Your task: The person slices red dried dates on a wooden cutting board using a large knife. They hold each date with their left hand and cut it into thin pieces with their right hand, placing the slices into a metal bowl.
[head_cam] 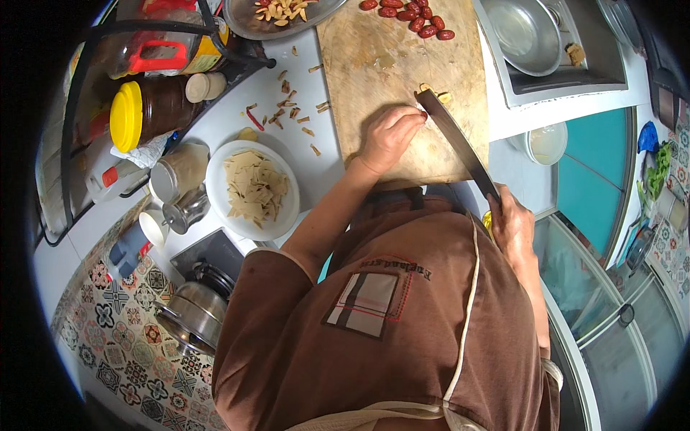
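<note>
My right hand (513, 226) grips the handle of a long kitchen knife (455, 134). Its dark blade slants up and left across a worn wooden cutting board (366, 64). Close to the blade's far end, the bunched fingers of my left hand (396, 134) pinch a small dark red piece (423, 115), mostly covered by the fingertips. Just past the blade lie a few pale yellow slices (443, 97). Several whole red dates (416, 16) are grouped at the board's far end.
Left of the board, a white plate (291, 215) holds flat beige pieces; dried bits (280, 113) litter the counter. A metal bowl (259, 31) of yellowish slices stands beyond. A yellow-lidded jar (127, 117) lies in a rack. To the right is a sink (566, 83) with a metal basin (520, 32).
</note>
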`<state>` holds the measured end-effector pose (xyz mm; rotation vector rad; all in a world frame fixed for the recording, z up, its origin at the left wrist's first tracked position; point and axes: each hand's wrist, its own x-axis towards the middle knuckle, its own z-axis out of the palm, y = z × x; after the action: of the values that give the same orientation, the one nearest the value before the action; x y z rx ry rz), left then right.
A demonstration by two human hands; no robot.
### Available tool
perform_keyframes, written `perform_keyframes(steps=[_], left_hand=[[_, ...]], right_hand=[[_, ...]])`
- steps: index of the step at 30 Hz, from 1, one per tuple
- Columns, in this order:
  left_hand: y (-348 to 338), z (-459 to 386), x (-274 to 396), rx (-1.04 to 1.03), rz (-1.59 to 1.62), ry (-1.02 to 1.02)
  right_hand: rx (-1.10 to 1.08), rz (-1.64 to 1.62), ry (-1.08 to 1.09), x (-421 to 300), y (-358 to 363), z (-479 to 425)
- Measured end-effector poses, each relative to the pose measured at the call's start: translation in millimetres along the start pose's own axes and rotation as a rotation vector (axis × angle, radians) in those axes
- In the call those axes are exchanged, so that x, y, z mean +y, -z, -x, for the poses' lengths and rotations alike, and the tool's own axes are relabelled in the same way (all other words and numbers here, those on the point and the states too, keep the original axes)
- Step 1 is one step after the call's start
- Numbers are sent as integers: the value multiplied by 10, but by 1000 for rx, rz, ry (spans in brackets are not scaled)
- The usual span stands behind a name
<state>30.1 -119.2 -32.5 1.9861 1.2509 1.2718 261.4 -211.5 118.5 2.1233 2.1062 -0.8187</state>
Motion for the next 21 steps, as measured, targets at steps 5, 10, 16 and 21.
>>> perform_keyframes(steps=[5, 10, 16, 21], left_hand=[[6, -30, 9, -32, -34, -41], [1, -42, 6, -41, -29, -44], [-32, -25, -5, -53, 34, -27], [64, 23, 31, -73, 10, -37]], right_hand=[[-12, 46, 26, -30, 182, 88], [-53, 103, 95, -15, 184, 31], [-28, 89, 140, 199, -436, -315], [86, 5, 160, 162, -540, -342]])
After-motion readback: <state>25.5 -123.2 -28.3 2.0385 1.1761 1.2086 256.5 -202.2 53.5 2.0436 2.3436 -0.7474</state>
